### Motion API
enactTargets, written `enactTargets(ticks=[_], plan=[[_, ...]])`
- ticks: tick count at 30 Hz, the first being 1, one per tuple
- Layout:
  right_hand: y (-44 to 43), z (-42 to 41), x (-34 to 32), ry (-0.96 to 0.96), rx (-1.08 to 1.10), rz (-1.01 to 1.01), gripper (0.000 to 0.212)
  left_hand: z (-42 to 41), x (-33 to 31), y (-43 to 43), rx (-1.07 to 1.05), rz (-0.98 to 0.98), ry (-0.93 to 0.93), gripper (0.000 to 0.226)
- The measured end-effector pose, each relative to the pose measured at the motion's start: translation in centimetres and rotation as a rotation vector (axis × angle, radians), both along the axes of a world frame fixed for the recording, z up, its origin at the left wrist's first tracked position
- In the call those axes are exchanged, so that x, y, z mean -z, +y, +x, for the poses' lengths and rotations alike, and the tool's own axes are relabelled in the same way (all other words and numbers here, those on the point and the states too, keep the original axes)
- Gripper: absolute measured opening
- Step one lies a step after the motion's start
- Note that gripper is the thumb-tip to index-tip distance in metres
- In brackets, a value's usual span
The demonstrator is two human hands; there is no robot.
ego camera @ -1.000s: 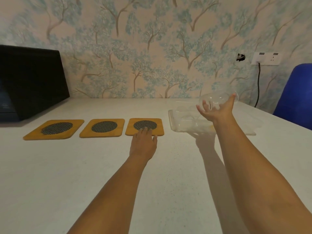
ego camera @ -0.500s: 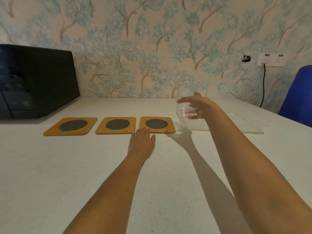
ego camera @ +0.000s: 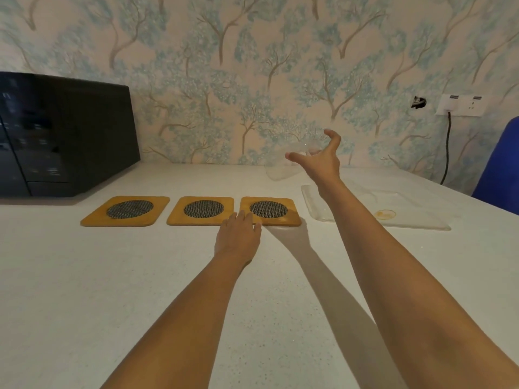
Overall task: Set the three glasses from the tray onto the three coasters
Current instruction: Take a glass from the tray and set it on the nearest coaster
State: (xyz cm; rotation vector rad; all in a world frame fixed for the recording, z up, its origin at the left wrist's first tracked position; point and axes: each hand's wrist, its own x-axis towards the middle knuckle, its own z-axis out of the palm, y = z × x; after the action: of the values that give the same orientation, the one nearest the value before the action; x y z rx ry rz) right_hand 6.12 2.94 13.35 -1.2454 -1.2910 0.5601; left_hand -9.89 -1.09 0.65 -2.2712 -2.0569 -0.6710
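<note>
Three wooden coasters with dark mesh rounds lie in a row: left coaster [ego camera: 129, 209], middle coaster [ego camera: 204, 209], right coaster [ego camera: 268, 209]. My right hand [ego camera: 320, 161] holds a clear glass [ego camera: 280, 171] in the air behind the right coaster, tilted with its mouth down and to the left. My left hand [ego camera: 238, 234] rests flat on the table, fingertips on the front edges of the middle and right coasters. A clear tray [ego camera: 415, 220] lies right of the coasters; I cannot make out other glasses on it.
A black microwave [ego camera: 64, 136] stands at the back left against the wallpapered wall. A blue chair [ego camera: 500, 169] is at the far right, with a wall socket [ego camera: 460, 105] and hanging cable beside it. The white table [ego camera: 112, 290] stretches toward me.
My right hand has raised the glass from just right of the right coaster and tipped it over to the left. My left hand stays at the coasters' front edge.
</note>
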Motion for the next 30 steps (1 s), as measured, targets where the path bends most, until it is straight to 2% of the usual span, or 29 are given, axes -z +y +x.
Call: enactTargets(ticks=[5, 9, 18, 23, 30], plan=[[0.8, -1.6, 0.8, 0.218, -0.035, -0.003, 0.092, -0.9, -0.1, 0.3, -0.013, -0.006, 0.008, 0.05], [1.8, -2.5, 1.2, 0.282, -0.03, -0.03, 0.08, -1.0, 0.3, 0.3, 0.004, -0.013, 0.012, 0.05], [3.8, -3.5, 2.1, 0.356, -0.193, -0.111, 0.08, -1.0, 0.5, 0.6, 0.004, -0.032, 0.013, 0.052], [4.8, -3.7, 2.0, 0.267, -0.238, -0.24, 0.076, -0.9, 0.5, 0.5, -0.002, -0.044, 0.013, 0.052], [5.6, -4.6, 2.9, 0.042, -0.108, -0.185, 0.079, -0.9, 0.6, 0.5, -0.01, -0.041, 0.007, 0.052]])
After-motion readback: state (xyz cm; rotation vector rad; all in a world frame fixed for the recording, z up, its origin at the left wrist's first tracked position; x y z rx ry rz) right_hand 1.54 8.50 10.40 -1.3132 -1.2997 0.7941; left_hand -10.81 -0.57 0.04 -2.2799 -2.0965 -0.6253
